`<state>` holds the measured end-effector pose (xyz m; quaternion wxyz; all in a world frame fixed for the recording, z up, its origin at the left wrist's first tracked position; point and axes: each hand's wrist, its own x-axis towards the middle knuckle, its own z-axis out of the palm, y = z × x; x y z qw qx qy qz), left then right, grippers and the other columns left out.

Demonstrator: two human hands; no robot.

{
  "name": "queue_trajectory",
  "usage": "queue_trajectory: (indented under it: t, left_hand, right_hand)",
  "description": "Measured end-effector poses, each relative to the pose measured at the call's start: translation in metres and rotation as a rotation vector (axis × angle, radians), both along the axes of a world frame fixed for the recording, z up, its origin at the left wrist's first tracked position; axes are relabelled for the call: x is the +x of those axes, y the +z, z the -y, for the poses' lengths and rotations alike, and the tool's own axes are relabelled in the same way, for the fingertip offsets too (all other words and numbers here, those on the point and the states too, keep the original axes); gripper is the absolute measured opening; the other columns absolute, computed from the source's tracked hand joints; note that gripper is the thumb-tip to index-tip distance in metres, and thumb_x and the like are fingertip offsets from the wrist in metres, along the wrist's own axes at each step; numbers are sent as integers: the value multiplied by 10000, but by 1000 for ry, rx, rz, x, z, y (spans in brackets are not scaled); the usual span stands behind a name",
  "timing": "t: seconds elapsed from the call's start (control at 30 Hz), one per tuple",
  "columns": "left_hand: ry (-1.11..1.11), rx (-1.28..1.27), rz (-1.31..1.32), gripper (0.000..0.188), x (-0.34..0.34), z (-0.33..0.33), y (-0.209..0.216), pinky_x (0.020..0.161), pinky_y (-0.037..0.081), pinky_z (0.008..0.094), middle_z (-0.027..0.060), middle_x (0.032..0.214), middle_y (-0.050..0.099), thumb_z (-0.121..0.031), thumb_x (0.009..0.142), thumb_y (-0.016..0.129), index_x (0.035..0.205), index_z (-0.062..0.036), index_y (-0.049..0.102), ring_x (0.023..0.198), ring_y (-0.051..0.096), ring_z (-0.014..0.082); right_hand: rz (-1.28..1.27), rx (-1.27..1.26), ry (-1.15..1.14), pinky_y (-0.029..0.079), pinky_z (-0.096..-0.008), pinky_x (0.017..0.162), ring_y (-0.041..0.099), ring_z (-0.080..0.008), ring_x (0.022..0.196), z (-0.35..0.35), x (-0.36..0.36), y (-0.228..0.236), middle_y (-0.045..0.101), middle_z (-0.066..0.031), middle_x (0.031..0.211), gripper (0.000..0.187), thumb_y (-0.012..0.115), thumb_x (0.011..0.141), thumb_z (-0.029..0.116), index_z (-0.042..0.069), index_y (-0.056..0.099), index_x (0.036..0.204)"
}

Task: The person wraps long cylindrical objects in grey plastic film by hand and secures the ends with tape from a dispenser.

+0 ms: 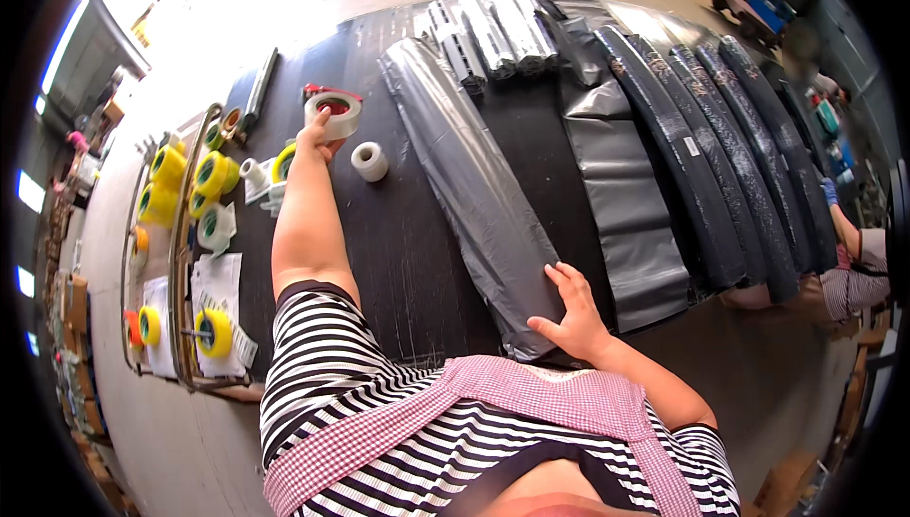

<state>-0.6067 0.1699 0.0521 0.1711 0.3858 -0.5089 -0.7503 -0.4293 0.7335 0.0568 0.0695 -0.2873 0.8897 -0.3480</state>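
Note:
My left hand (320,134) reaches out across the black table and is closed on a tape dispenser (338,120), which has red parts and a wide roll of clear tape. A small roll of clear film (370,162) stands on the table just right of that wrist. My right hand (576,320) lies open, thumb apart, on the near end of a long bundle in grey plastic film (464,176). The bundle runs slantwise away from me to the far side of the table. Its film looks loose and wrinkled near my right hand.
Several long dark wrapped rolls (697,147) lie on the right, beside a flat grey plastic sheet (626,204). Shorter silver rolls (485,34) lie at the far edge. At left, a metal rack (177,261) carries yellow tape rolls (214,332). Another person's gloved hand (830,192) shows far right.

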Motion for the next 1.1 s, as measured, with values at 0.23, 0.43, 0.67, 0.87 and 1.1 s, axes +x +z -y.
queue_trajectory:
  t: [0.23, 0.43, 0.67, 0.87, 1.1]
  left_hand:
    - [3, 6, 42, 434, -53, 73, -103, 821, 540, 488, 79, 1183, 658, -396, 895, 721, 1240, -152, 628, 1008, 654, 279]
    - [-209, -658, 657, 668, -59, 62, -97, 639, 601, 352, 158, 1034, 692, -621, 900, 583, 1091, 9, 694, 660, 693, 265]
    - [-169, -1190, 880, 809, -63, -19, -21, 1108, 373, 445, 285, 1377, 494, -523, 915, 588, 1477, -4, 325, 1325, 455, 401]
    - [-752, -1167, 122, 575, -31, -198, 60, 959, 482, 399, 184, 1216, 633, -347, 888, 676, 1375, -81, 526, 1133, 615, 316]
    - [-1762, -1328, -349, 500, 103, -370, 53, 985, 472, 427, 147, 1237, 615, -277, 858, 699, 1311, -99, 584, 1144, 589, 341]
  right_hand:
    - [262, 12, -67, 325, -421, 1129, 384, -391, 1354, 9, 1, -2, 332, -235, 1487, 1033, 770, 775, 461, 92, 198, 1553]
    - [500, -6, -133, 303, -422, 1149, 349, -367, 1401, 14, -3, -4, 335, -243, 1511, 1076, 750, 770, 470, 107, 132, 1572]
    - [456, -125, -107, 298, -425, 1148, 369, -412, 1378, 49, 7, -36, 329, -318, 1494, 1108, 716, 805, 541, 40, 82, 1563]
    - [774, -57, 220, 397, -381, 1078, 506, -381, 1271, 76, 4, 3, 466, -311, 1391, 975, 679, 890, 432, 64, 86, 1571]
    - [-238, -143, -687, 506, -368, 925, 639, -307, 1051, -137, -62, -8, 658, -166, 1144, 334, 703, 813, 159, 31, 672, 1120]
